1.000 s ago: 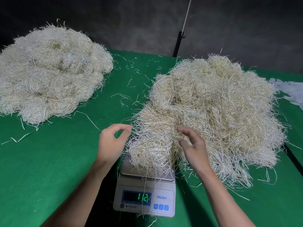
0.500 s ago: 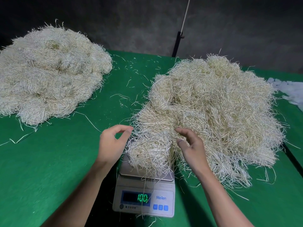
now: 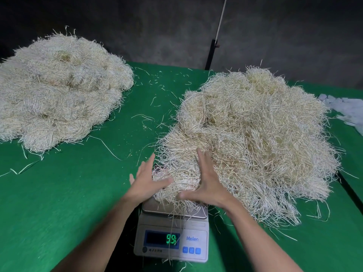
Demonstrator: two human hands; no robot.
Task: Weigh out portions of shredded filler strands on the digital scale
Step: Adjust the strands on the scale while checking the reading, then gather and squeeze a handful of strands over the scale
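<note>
Covering scale pan [image 3: 157, 211]: loose strand portion [image 3: 182, 173].

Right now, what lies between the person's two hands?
In the head view, the portion of strands heaped on the scale lies between the left hand and the right hand. Both hands flank it with straight fingers.

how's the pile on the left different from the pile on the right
The left pile looks paler, packed in rounded clumps; the right pile looks yellower, looser, more tangled. The left pile sits apart from the scale; the right pile runs right up beside it. Both are shredded strands on the green table.
</note>
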